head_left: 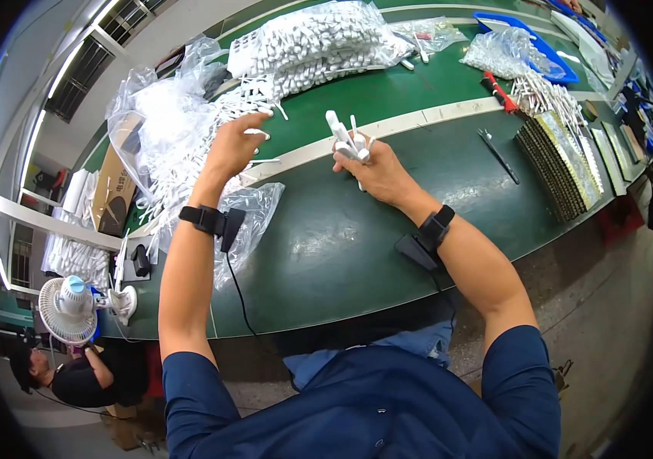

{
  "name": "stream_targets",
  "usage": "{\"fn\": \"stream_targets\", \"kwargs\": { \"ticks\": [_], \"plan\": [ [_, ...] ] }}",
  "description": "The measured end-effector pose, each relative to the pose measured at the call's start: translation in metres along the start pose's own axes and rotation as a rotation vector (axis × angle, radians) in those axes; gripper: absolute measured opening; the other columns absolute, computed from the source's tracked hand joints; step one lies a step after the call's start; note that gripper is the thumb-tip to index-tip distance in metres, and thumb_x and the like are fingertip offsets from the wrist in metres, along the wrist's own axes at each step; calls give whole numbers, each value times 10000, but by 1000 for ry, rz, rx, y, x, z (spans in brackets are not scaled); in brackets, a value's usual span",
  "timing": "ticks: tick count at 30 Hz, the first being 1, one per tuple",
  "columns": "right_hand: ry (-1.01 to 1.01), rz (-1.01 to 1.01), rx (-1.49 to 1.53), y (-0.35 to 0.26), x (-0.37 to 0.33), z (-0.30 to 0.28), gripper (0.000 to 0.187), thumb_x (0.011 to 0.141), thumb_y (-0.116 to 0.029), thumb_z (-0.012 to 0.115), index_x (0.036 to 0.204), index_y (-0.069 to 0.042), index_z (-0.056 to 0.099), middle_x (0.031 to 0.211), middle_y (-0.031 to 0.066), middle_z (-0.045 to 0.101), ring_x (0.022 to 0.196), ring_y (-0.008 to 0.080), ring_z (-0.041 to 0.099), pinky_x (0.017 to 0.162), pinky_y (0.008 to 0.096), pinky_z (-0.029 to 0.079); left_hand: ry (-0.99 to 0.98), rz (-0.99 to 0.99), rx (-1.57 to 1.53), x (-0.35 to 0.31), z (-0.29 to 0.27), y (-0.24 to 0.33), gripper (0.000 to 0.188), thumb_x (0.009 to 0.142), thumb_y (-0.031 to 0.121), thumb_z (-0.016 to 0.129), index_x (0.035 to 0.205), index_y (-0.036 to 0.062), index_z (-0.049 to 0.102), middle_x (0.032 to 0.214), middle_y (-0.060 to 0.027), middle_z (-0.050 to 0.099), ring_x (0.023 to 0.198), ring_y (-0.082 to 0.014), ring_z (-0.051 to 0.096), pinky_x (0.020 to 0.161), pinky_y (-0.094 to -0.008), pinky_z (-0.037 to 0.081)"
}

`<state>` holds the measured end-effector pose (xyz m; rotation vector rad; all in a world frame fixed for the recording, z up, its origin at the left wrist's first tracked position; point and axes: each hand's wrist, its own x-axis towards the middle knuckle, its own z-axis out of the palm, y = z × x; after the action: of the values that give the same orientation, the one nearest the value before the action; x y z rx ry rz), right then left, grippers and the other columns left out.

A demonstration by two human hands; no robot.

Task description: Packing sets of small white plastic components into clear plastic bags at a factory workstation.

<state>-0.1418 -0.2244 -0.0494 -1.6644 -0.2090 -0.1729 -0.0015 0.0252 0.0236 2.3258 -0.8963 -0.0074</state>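
Observation:
My right hand (380,170) is closed round a small bunch of white plastic stick-like pieces (340,131), held above the dark green table (326,252). They point up and away at different angles. My left hand (235,145) is at the right edge of a loose heap of similar white pieces (177,164), thumb and fingers apart. A bit of white shows near its fingertips; whether they touch it is unclear. Clear plastic bags (154,107) lie over and behind the heap, and another clear bag (259,210) is beside my left forearm.
Bags packed with white pieces (311,38) are stacked at the back. At right are a blue tray (556,57), red-handled pliers (499,92), a black pen-like tool (499,157) and stacked dark strips (552,168). A cardboard box (116,187) and fan (70,306) stand left, near another person (81,375).

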Motion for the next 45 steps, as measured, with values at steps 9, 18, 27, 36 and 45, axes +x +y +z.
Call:
{"fn": "stream_targets", "kwargs": {
  "ticks": [9,18,27,36,45],
  "plan": [
    [117,-34,143,2,-1,3,205,995,-191,681,1112,-53,585,809,4,606,694,76,579,601,281,481,-90,207,637,-15,-11,-114,278,786,-45,606,1032,-1,728,1245,-130,700,1091,-370,659,950,-430,533],
    [153,13,-15,3,3,-2,259,1000,-263,690,1130,-45,642,824,-5,606,685,81,564,620,270,485,-236,117,751,-5,-7,-84,176,803,-14,623,903,45,756,1079,-115,739,942,-347,674,850,-415,540],
    [144,-176,-6,6,4,4,245,1019,-202,660,1191,-29,684,934,24,692,877,117,667,801,295,532,162,57,-87,-9,8,42,30,856,23,763,857,-1,781,852,-73,758,820,-153,683,750,-296,539],
    [21,-112,235,-7,-9,9,217,1011,-162,658,1165,-14,696,930,30,711,887,111,667,826,293,529,-40,13,-640,-15,49,102,152,914,62,732,1046,-3,773,920,-58,764,850,-79,676,771,-247,534],
    [2,59,73,13,1,0,224,1003,-197,668,1144,-24,683,898,18,675,788,91,629,693,258,487,-5,192,412,28,5,-61,255,842,-44,625,1068,-14,740,1210,-137,717,1106,-322,675,951,-395,548]
  ]
}}
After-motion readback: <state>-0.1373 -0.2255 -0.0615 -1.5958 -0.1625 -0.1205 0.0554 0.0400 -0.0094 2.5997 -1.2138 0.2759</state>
